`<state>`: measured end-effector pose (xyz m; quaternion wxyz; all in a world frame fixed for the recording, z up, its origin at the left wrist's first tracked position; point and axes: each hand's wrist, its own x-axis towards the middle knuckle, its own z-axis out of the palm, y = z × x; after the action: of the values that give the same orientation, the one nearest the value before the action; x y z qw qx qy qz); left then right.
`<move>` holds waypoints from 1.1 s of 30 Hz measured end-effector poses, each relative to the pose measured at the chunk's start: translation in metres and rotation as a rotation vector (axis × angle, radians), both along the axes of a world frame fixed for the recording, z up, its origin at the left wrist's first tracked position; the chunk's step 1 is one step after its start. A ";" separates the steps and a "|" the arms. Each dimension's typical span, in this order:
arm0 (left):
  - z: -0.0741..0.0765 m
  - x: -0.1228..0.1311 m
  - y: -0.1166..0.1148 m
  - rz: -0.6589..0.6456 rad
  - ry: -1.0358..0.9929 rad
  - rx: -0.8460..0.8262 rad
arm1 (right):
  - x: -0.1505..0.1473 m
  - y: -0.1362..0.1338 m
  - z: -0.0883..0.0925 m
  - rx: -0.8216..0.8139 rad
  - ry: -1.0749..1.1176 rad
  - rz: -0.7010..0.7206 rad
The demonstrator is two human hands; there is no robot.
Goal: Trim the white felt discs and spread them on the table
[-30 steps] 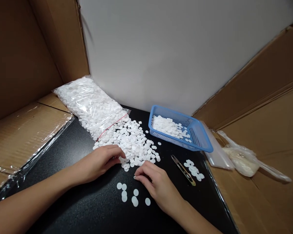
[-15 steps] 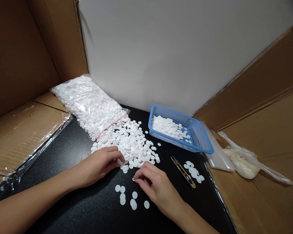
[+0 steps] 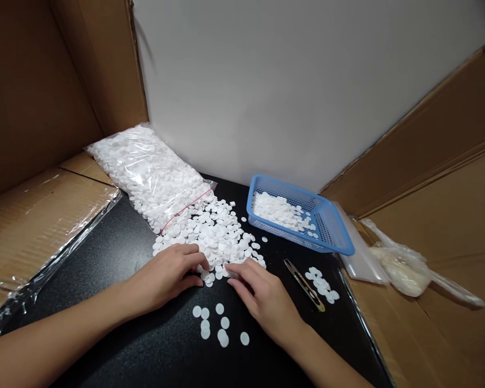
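A heap of small white round discs [image 3: 216, 240] spreads over the black table from the mouth of a clear zip bag [image 3: 145, 167] full of the same discs. At the heap's near edge is my left hand [image 3: 173, 275], its thumb and forefinger parted beside a few discs. My right hand [image 3: 262, 299] reaches to the heap's right front edge, forefinger and thumb apart with a bit of white between the tips. Nearer to me lie several loose discs [image 3: 219, 309], some overlapping. The left hand's lower fingers are hidden.
A blue perforated basket [image 3: 299, 237] holding more discs stands at the back by the white wall. Thread snips [image 3: 305, 285] lie to the right, beside a small group of discs [image 3: 322, 284]. Farther right are clear plastic sheets [image 3: 364, 264] and a tied plastic bag [image 3: 404, 269].
My right hand has let go of a disc, which now lies with the loose ones in front, and has moved up to the heap. The left hand has barely moved.
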<state>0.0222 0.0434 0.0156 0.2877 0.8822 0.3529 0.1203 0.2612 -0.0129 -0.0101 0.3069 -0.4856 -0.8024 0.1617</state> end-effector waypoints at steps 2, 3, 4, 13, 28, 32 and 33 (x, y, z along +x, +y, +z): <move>0.001 0.000 0.000 0.036 -0.012 -0.037 | -0.003 0.001 -0.007 0.009 -0.084 -0.010; 0.001 0.001 0.000 0.056 -0.016 -0.054 | -0.004 0.001 -0.009 0.015 -0.106 -0.017; 0.001 0.001 0.000 0.074 -0.020 -0.067 | -0.006 0.001 -0.011 0.023 -0.111 -0.023; -0.003 0.001 -0.001 0.040 -0.016 -0.011 | -0.005 -0.001 -0.003 0.009 -0.007 -0.003; 0.005 0.001 -0.004 0.046 0.033 -0.072 | 0.003 -0.009 0.009 -0.333 0.102 0.105; 0.001 -0.002 -0.004 0.028 0.008 -0.003 | 0.004 -0.010 0.002 -0.198 0.072 0.113; 0.001 -0.003 -0.004 0.026 0.004 0.019 | 0.004 -0.010 0.000 -0.152 0.061 0.133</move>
<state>0.0194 0.0391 0.0161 0.2771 0.8805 0.3637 0.1254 0.2652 -0.0227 -0.0102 0.2820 -0.4481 -0.8086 0.2566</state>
